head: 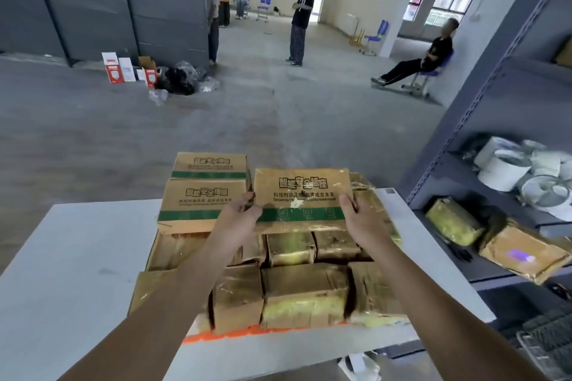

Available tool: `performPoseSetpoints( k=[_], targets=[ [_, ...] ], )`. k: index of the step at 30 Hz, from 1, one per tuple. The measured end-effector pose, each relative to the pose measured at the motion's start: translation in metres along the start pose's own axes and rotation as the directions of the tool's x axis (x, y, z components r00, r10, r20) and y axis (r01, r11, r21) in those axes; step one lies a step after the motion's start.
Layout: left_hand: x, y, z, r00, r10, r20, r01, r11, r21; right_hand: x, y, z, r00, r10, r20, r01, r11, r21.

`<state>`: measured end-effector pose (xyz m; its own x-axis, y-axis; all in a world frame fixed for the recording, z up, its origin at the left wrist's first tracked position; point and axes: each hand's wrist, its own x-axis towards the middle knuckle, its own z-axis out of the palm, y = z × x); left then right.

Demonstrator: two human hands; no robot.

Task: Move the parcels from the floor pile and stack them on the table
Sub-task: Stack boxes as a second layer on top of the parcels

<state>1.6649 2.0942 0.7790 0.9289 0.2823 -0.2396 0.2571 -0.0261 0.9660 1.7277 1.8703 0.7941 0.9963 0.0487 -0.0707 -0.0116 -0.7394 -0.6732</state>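
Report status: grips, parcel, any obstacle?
Left grip and right grip hold printed box by its ends. Box over parcel stack on table. No obstacle seen.

Bare table [77, 257] left of parcels [303, 297]; shelving [483, 120] crowds the right.

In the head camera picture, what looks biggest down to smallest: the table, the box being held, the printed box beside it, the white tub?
1. Table.
2. Held box and printed box beside it: they look alike, so no ranking between them.
3. White tub on the shelf, smallest.
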Motion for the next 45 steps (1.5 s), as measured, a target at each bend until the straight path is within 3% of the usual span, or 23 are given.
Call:
performPoseSetpoints(
  k=[4,7,12,17,20,32,45],
  targets=[
    [0.052,0.006,-0.009,0.999,0.024,0.029,-0.027,0.996,0.09,0.045,-0.014,0.007,1.0,0.024,0.017,-0.023,0.996,-0.089],
    [0.084,0.005,-0.014,0.995,0.098,-0.007,-0.092,0.955,0.283,0.072,-0.019,0.016,0.997,0.065,0.033,-0.059,0.986,-0.156],
    [0.144,-0.007,-0.013,0.987,0.158,0.037,-0.137,0.697,0.704,0.12,-0.01,0.031,0.99,0.131,0.058,-0.118,0.975,-0.189],
    [0.182,-0.026,-0.019,0.993,0.09,0.07,-0.103,0.442,0.891,0.162,-0.003,0.037,0.989,0.126,0.078,-0.11,0.977,-0.184],
    [0.185,-0.039,-0.022,0.99,0.123,0.069,-0.107,0.33,0.938,0.186,-0.001,0.044,0.985,0.099,0.14,-0.068,0.976,-0.206],
    [0.181,-0.054,-0.023,0.979,0.202,0.024,-0.095,0.349,0.932,0.231,0.0,0.081,0.969,0.047,0.242,0.027,0.956,-0.292],
    [0.179,-0.041,-0.02,0.986,0.14,0.095,-0.125,0.222,0.967,0.23,0.0,0.085,0.979,0.033,0.201,0.069,0.875,-0.479]
  ],
)
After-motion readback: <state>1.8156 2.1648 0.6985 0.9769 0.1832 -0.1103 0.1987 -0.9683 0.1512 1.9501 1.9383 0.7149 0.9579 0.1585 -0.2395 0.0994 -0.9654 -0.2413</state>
